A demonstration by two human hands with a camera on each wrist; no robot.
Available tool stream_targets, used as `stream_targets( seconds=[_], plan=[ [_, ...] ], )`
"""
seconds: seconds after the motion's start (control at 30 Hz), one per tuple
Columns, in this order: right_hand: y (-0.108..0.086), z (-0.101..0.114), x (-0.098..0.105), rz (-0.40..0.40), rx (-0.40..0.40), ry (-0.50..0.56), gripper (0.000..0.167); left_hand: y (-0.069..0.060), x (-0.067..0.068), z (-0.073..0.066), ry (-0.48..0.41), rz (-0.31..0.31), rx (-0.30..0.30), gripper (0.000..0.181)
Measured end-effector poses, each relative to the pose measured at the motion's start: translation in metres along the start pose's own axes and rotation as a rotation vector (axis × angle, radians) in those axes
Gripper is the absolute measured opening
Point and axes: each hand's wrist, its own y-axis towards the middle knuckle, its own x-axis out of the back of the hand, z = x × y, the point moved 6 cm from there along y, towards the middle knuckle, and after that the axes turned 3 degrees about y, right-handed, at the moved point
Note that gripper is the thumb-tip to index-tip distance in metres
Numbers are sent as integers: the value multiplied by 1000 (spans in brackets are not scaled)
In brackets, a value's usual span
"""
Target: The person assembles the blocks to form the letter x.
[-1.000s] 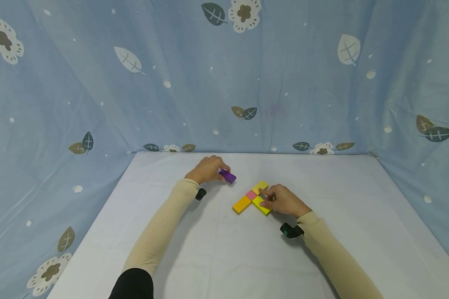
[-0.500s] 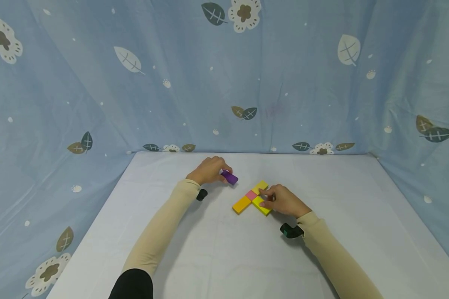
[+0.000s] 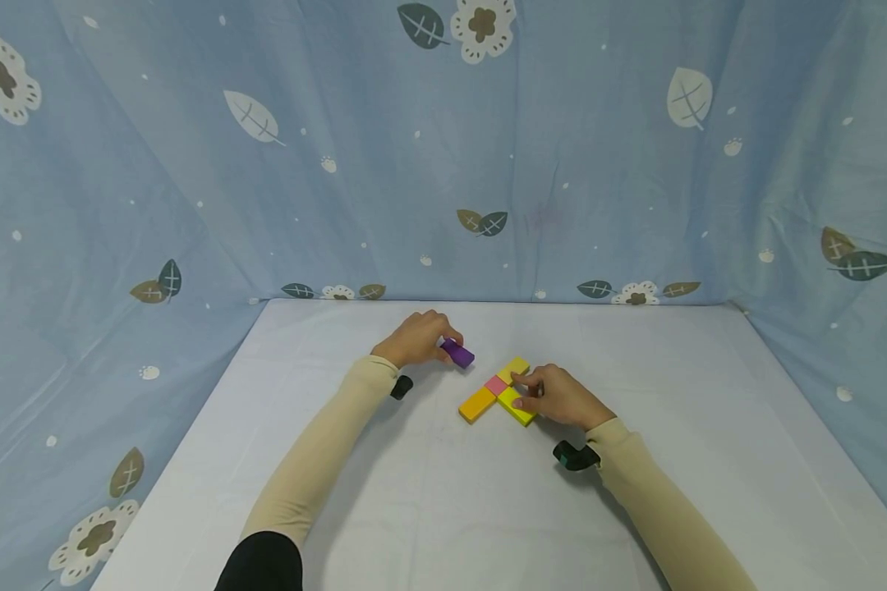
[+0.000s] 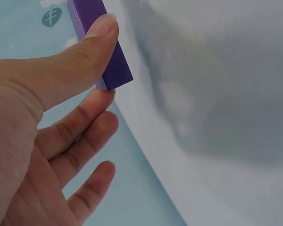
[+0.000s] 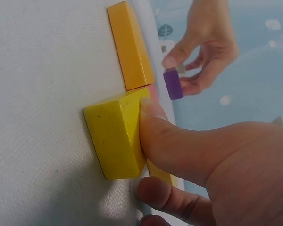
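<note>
My left hand (image 3: 416, 338) pinches a purple block (image 3: 458, 353) between thumb and fingertips, a little above the table. In the left wrist view, the thumb lies across the purple block (image 4: 114, 66), and the other fingers spread below. My right hand (image 3: 565, 400) rests at the joined blocks; its thumb presses the top of the near yellow block (image 5: 108, 141). The index fingertip is at the far yellow block (image 3: 516, 369). A pink block (image 3: 496, 385) lies between that one and an orange block (image 3: 476, 405). Together these blocks form a T-like shape.
White cloth (image 3: 429, 509) covers the table. A blue curtain (image 3: 384, 164) printed with leaves and flowers stands behind and along both sides. Dark wrist cameras hang under each wrist, the right one (image 3: 575, 455) close to the tabletop.
My left hand has drifted slightly right and toward me with the purple block, nearing the joined blocks. The right hand and the blocks on the table have stayed put.
</note>
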Motion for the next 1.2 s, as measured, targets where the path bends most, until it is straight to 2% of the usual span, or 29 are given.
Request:
stream_targets(
  seconds=[0.53, 1.2],
  plan=[
    [0, -1, 0, -6, -5, 4, 52, 3, -5, -6, -3, 18, -6, 37],
    [3, -4, -1, -2, -4, -15, 51, 4, -9, -15, 15, 10, -61, 37]
  ],
)
